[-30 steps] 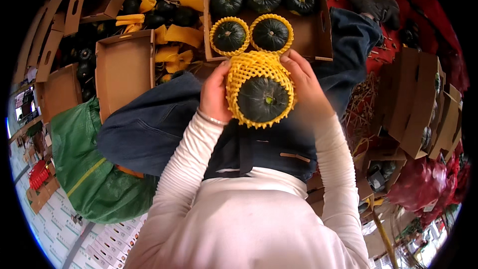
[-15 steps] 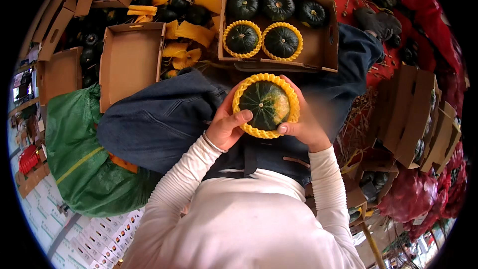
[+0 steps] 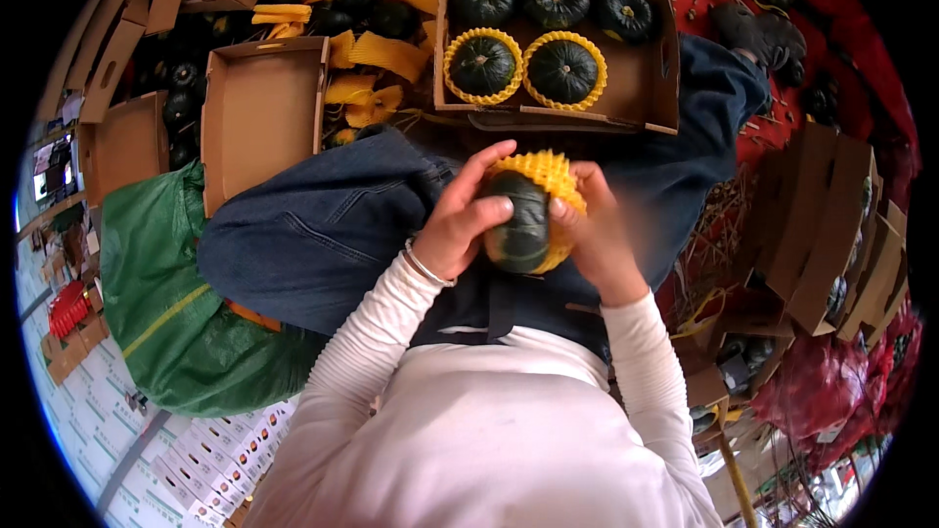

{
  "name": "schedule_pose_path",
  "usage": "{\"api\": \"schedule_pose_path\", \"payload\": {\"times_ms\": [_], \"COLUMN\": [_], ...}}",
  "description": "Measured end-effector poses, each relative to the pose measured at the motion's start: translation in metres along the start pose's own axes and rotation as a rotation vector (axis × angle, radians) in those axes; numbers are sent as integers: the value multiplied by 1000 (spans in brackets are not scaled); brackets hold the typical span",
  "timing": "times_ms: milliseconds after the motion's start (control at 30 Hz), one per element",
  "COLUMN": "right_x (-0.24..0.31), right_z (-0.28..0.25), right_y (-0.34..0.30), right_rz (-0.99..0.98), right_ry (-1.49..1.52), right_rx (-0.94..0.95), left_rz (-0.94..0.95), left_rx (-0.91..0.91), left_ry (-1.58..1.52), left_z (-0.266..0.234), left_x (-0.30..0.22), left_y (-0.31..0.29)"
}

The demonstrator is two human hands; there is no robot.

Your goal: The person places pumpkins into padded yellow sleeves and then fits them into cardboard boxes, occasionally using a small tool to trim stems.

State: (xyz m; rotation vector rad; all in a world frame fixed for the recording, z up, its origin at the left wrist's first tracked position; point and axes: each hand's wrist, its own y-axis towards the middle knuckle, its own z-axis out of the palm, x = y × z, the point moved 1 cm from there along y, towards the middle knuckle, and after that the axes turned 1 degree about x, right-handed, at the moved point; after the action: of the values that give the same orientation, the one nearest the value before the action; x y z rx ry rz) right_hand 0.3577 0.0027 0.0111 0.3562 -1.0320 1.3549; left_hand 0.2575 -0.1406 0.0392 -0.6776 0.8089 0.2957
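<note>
A dark green squash is held over my lap, turned on its side. Yellow foam netting wraps its right part, while its left face is bare. My left hand grips the squash from the left, thumb on the skin. From the right, my right hand closes on the netted side, thumb at the netting's edge. Just beyond stands a cardboard box with a back row of bare squashes and a front row of two netted squashes. The box's front right corner holds no squash.
At the left is another open carton beside a green sack. Yellow foam nets and loose squashes lie behind it. Cartons stack up at the right, near red net bags. A grey glove lies at the far right.
The squash has turned in my hands from top-up to its side, so more bare skin shows at the left. My right hand has shifted its hold on the netting.
</note>
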Motion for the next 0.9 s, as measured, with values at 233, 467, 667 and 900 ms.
{"api": "schedule_pose_path", "payload": {"times_ms": [233,467,667,900], "right_x": [-13,-1,0,2], "right_z": [11,18,12,6], "right_y": [-8,6,3,7], "right_rz": [79,-285,-135,145], "right_ry": [83,-483,-258,98], "right_rx": [237,-271,-94,-116], "left_rz": [204,648,153,-114], "left_rx": [-304,-195,-87,-56], "left_ry": [701,1281,-156,-449], "left_z": [-27,-7,-22,-22], "left_x": [29,-20,17,6], "left_y": [7,-14,-7,2]}}
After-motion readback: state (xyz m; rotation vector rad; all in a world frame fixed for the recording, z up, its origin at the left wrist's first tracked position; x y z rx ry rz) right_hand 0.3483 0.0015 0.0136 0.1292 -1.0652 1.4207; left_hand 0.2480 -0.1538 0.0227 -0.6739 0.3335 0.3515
